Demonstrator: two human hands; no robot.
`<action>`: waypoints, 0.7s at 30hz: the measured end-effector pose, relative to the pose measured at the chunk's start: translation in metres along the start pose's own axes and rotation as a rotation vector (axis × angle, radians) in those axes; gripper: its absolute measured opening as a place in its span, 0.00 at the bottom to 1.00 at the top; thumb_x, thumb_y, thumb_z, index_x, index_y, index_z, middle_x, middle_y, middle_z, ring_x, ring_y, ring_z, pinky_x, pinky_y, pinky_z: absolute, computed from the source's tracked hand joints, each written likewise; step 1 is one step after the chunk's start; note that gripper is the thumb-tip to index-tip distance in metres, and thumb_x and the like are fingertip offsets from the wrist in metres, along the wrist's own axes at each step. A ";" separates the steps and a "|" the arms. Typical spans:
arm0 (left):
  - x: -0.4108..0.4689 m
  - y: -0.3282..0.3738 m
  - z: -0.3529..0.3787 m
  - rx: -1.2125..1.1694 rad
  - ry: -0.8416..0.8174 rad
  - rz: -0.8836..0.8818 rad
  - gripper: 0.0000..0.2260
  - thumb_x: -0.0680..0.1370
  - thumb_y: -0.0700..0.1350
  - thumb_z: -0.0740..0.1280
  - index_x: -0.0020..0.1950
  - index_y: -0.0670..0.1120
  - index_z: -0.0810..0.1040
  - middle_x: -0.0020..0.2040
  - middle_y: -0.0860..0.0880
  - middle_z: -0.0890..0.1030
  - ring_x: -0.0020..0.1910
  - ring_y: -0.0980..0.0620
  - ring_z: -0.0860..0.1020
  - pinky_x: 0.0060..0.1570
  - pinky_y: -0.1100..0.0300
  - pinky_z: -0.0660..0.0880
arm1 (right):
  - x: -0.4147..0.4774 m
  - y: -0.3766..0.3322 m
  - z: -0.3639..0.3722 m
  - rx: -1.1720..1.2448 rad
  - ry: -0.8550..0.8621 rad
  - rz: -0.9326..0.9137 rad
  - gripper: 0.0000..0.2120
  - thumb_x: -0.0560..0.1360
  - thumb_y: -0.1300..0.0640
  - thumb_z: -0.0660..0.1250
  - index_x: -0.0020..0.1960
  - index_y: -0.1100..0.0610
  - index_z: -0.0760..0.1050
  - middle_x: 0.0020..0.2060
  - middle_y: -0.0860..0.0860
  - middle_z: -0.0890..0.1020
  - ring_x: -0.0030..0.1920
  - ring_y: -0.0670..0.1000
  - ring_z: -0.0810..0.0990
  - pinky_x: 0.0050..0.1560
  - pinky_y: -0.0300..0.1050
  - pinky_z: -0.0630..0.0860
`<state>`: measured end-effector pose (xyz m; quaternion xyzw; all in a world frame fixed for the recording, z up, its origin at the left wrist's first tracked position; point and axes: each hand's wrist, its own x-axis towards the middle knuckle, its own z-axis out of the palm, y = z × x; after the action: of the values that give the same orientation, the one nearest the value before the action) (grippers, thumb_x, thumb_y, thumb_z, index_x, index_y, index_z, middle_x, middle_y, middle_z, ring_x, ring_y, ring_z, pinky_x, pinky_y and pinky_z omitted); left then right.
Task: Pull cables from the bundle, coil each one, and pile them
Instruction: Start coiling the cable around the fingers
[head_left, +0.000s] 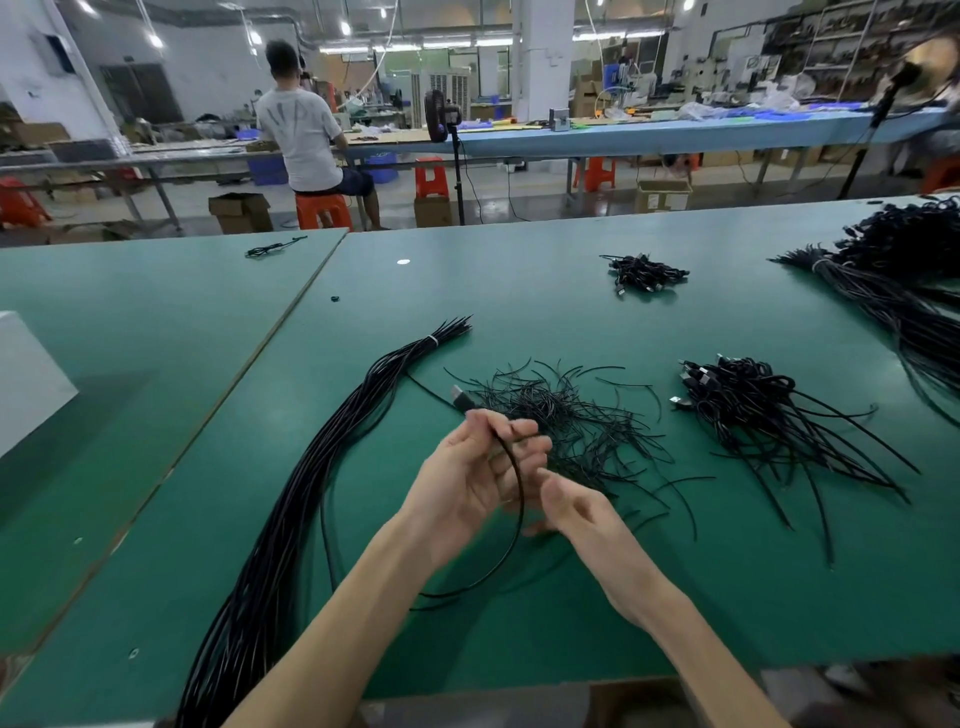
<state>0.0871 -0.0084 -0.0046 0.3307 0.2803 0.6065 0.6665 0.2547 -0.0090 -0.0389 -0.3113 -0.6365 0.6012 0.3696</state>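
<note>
Now, black cable (521, 504) in left hand (467, 483).

Your left hand (470, 470) is held up, fingertips pinching a cable (514, 545). Your right hand (574, 512) is close beside it, its grip blurred.

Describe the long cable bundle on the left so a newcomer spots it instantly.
On the green table, left of the left hand, the cable bundle runs from the near edge toward the middle. Unlike the tangled black heaps to its right, its strands lie parallel, cinched by a white tie near the far tip.
</note>
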 end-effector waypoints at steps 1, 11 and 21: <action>0.001 0.001 0.003 -0.058 0.029 0.016 0.16 0.81 0.52 0.61 0.42 0.43 0.80 0.52 0.43 0.85 0.51 0.45 0.86 0.50 0.54 0.83 | 0.000 -0.001 0.001 -0.025 -0.036 0.006 0.29 0.72 0.26 0.66 0.66 0.41 0.80 0.63 0.43 0.83 0.66 0.45 0.79 0.69 0.44 0.75; 0.001 0.015 0.001 -0.231 0.074 -0.001 0.17 0.84 0.50 0.59 0.43 0.44 0.81 0.43 0.50 0.84 0.45 0.50 0.86 0.46 0.57 0.83 | -0.003 -0.003 0.002 -0.060 0.051 -0.039 0.15 0.85 0.51 0.61 0.49 0.57 0.82 0.40 0.54 0.87 0.44 0.50 0.85 0.50 0.36 0.76; -0.009 0.031 -0.015 -0.319 -0.075 -0.106 0.17 0.87 0.50 0.59 0.40 0.46 0.75 0.24 0.54 0.65 0.19 0.57 0.64 0.28 0.62 0.71 | -0.001 0.003 -0.003 -0.113 0.102 -0.066 0.17 0.79 0.39 0.66 0.45 0.52 0.83 0.31 0.48 0.67 0.34 0.48 0.65 0.36 0.35 0.64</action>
<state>0.0550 -0.0144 0.0101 0.2281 0.1725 0.5946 0.7515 0.2581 -0.0082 -0.0424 -0.3406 -0.6596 0.5351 0.4031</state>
